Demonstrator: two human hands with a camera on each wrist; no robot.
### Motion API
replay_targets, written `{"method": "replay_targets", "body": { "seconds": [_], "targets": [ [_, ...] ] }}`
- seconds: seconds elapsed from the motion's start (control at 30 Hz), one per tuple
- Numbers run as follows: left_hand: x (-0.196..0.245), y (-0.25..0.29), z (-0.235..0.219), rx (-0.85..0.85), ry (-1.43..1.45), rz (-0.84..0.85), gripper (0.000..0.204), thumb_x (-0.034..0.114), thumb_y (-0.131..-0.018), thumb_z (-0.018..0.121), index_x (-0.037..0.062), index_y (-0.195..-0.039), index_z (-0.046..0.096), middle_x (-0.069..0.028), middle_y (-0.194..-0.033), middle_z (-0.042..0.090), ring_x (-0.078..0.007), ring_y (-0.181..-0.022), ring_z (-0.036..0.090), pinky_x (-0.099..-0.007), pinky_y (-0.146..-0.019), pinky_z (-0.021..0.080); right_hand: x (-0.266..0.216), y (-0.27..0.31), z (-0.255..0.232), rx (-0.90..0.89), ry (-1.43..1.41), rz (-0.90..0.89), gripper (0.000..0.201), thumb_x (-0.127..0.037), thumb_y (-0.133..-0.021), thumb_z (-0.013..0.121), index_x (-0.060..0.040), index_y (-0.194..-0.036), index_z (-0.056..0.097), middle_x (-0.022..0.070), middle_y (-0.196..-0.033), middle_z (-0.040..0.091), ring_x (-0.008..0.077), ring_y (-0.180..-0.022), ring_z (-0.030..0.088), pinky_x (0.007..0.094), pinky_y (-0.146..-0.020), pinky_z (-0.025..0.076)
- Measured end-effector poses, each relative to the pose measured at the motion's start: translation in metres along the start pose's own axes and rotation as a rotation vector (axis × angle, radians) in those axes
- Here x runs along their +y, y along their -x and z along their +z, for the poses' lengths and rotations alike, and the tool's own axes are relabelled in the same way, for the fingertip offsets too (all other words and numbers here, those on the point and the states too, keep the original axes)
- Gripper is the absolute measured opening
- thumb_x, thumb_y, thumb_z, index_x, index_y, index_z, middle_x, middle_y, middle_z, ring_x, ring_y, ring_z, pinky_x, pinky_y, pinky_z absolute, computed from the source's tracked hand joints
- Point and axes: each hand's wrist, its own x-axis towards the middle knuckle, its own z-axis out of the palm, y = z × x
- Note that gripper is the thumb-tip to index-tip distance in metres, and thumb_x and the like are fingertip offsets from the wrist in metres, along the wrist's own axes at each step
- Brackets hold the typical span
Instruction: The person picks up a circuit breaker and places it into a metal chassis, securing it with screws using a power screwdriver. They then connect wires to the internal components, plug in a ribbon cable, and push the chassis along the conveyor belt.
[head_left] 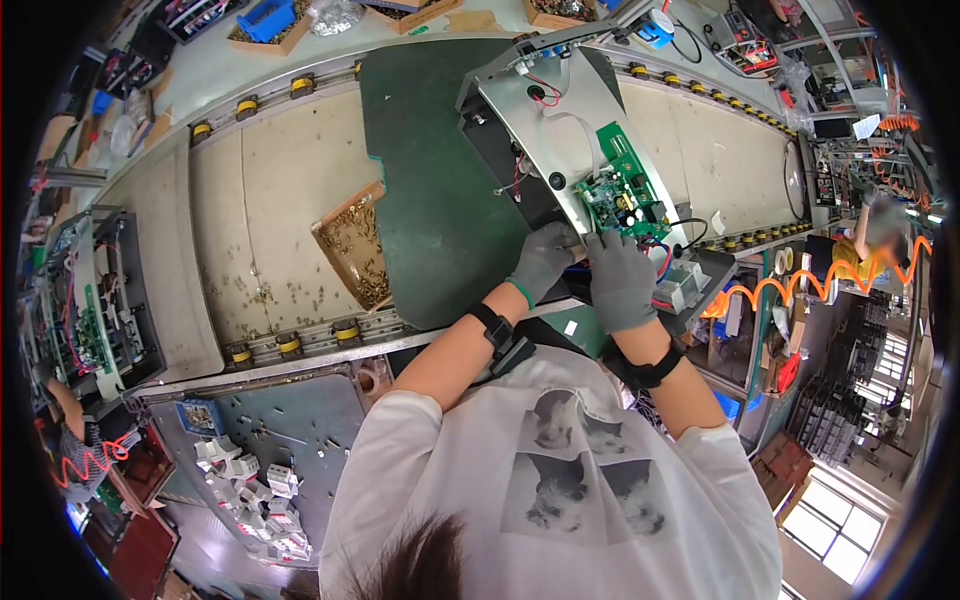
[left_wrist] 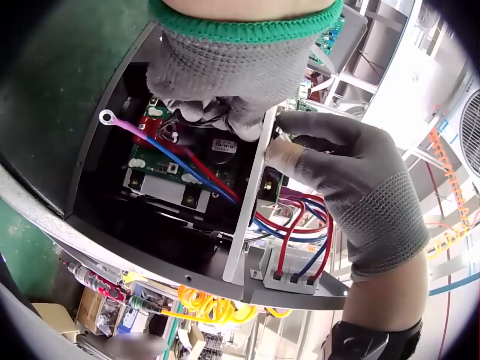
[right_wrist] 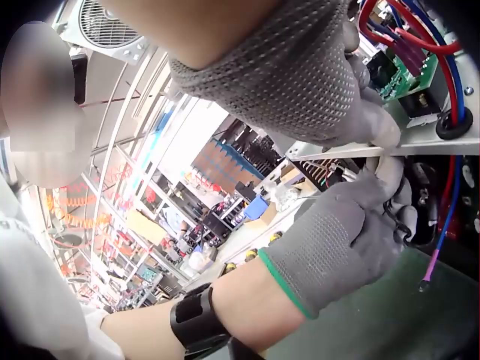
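Both hands wear grey gloves and meet at the near edge of a metal panel [head_left: 530, 110] in a black chassis [left_wrist: 105, 180]. My left hand [head_left: 545, 262] reaches into the chassis on one side of the panel, its curled fingers around thin black wires [right_wrist: 407, 225]. On the other side, beside a green circuit board [head_left: 635, 185], my right hand [head_left: 620, 280] has bent fingers right at the panel edge; what lies between them is hidden, so I cannot tell its hold. A blue wire [left_wrist: 180, 165] with a ring terminal [left_wrist: 107, 117] hangs near my left hand. Red and blue wires [left_wrist: 304, 225] run below my right hand.
The chassis stands on a dark green board [head_left: 440, 180] over a roller conveyor [head_left: 290, 150]. Left of it is a cardboard box [head_left: 350, 245] of small brass-coloured parts. An orange coiled hose [head_left: 800, 290] hangs at right. White parts [head_left: 255, 500] lie on a lower-left bench.
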Motion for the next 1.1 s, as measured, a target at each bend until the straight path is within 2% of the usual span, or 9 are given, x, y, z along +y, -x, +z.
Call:
{"method": "replay_targets", "body": {
  "seconds": [0.23, 0.33, 0.47, 0.53, 0.67, 0.77, 0.83, 0.97, 1.1],
  "targets": [
    [0.031, 0.021, -0.020, -0.093, -0.129, 0.085, 0.025, -0.003, -0.081, 0.062, 0.0037, -0.105, 0.060, -0.0027, -0.089, 0.063, -0.0084, -0.083, 0.057, -0.0230, -0.074, 0.048, 0.004, -0.004, -0.020, -0.102, 0.000, 0.074, 0.019, -0.008, -0.069, 0.062, -0.0089, -0.087, 0.056, 0.0074, -0.088, 0.053, 0.0218, -0.072, 0.062, 0.0331, -0.055, 0.050],
    [0.014, 0.026, -0.025, -0.046, -0.169, 0.240, 0.024, -0.005, -0.082, 0.060, 0.0056, -0.103, 0.062, -0.0023, -0.090, 0.064, -0.0085, -0.082, 0.059, -0.0222, -0.073, 0.048, 0.005, 0.000, -0.016, -0.072, -0.024, 0.121, 0.023, -0.007, -0.070, 0.062, -0.0096, -0.091, 0.053, 0.0075, -0.089, 0.053, 0.0224, -0.072, 0.063, 0.0337, -0.054, 0.050],
    [0.005, 0.021, -0.021, -0.075, -0.168, 0.122, 0.021, -0.005, -0.081, 0.059, 0.0035, -0.099, 0.064, -0.0027, -0.089, 0.065, -0.0084, -0.080, 0.059, -0.0218, -0.068, 0.048, 0.006, -0.003, -0.024, -0.013, -0.086, 0.220, 0.024, -0.008, -0.073, 0.061, -0.0111, -0.095, 0.052, 0.0088, -0.091, 0.054, 0.0260, -0.068, 0.064, 0.0364, -0.054, 0.050],
    [0.008, 0.012, -0.012, 0.088, -0.101, 0.007, 0.013, -0.005, -0.079, 0.063, 0.0027, -0.089, 0.064, -0.0046, -0.087, 0.065, -0.0096, -0.079, 0.059, -0.0234, -0.069, 0.048, 0.007, -0.002, -0.032, -0.079, -0.088, 0.254, 0.023, -0.009, -0.075, 0.060, -0.0112, -0.096, 0.053, 0.0090, -0.095, 0.055, 0.0286, -0.070, 0.064, 0.0381, -0.055, 0.051],
    [0.004, 0.004, -0.010, 0.109, -0.061, 0.071, 0.014, -0.005, -0.077, 0.065, 0.0026, -0.089, 0.063, -0.0052, -0.086, 0.065, -0.0106, -0.077, 0.059, -0.0242, -0.070, 0.049, 0.024, 0.011, -0.041, -0.022, -0.132, 0.265, 0.021, -0.011, -0.077, 0.059, -0.0128, -0.097, 0.053, 0.0089, -0.095, 0.056, 0.0308, -0.071, 0.064, 0.0404, -0.056, 0.051],
    [0.005, 0.010, -0.012, 0.058, -0.218, 0.168, 0.017, -0.005, -0.079, 0.063, 0.0011, -0.094, 0.063, -0.0048, -0.088, 0.065, -0.0084, -0.078, 0.059, -0.0206, -0.068, 0.048, 0.042, 0.014, -0.059, 0.100, -0.120, 0.427, 0.020, -0.013, -0.079, 0.058, -0.0149, -0.099, 0.054, 0.0090, -0.095, 0.057, 0.0328, -0.073, 0.063, 0.0418, -0.058, 0.050],
    [0.000, 0.008, -0.012, 0.160, -0.254, 0.207, 0.017, -0.005, -0.078, 0.064, 0.0018, -0.094, 0.062, -0.0049, -0.087, 0.065, -0.0088, -0.077, 0.059, -0.0212, -0.070, 0.048, 0.048, 0.015, -0.073, 0.110, -0.158, 0.376, 0.019, -0.015, -0.080, 0.057, -0.0164, -0.099, 0.055, 0.0093, -0.092, 0.057, 0.0333, -0.073, 0.062, 0.0421, -0.058, 0.050],
    [-0.005, 0.003, -0.012, 0.107, -0.180, 0.179, 0.016, -0.003, -0.078, 0.063, 0.0023, -0.093, 0.062, -0.0048, -0.087, 0.065, -0.0090, -0.077, 0.060, -0.0234, -0.070, 0.049, 0.033, 0.015, -0.082, 0.148, -0.254, 0.346, 0.023, -0.005, -0.075, 0.058, -0.0157, -0.096, 0.056, 0.0084, -0.092, 0.058, 0.0328, -0.075, 0.061, 0.0405, -0.062, 0.049],
    [0.046, 0.030, -0.003, 0.248, -0.291, 0.289, 0.011, 0.000, -0.081, 0.061, 0.0012, -0.092, 0.061, -0.0038, -0.085, 0.063, -0.0079, -0.074, 0.058, -0.0226, -0.068, 0.048, 0.020, -0.001, -0.074, 0.243, -0.339, 0.163, 0.022, 0.000, -0.074, 0.056, -0.0114, -0.093, 0.055, 0.0100, -0.094, 0.060, 0.0330, -0.080, 0.060, 0.0401, -0.067, 0.049]
  ]
}}
